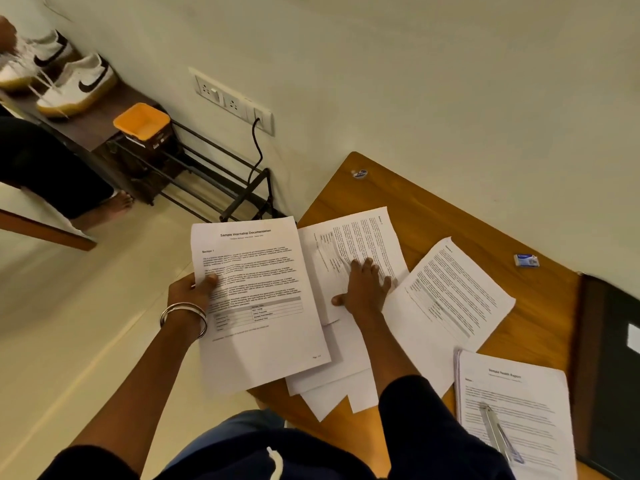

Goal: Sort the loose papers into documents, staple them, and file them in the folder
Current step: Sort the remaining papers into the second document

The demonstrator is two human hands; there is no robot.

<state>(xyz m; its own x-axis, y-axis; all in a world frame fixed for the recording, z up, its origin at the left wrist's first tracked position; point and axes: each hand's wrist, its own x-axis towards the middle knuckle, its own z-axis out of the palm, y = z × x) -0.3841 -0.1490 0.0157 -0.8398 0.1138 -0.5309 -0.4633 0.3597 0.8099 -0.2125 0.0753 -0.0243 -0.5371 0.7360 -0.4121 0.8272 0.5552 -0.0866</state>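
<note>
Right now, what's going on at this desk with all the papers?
A person is sorting loose printed pages on a wooden desk. The left hand holds up a sheet headed Sample Internship Documentation by its left edge, while the right hand lies flat, fingers spread, on another page in the scattered pile. Another stack, titled Sample Health Report, lies at the right with a stapler on top. A dark folder lies at the far right of the desk.
</note>
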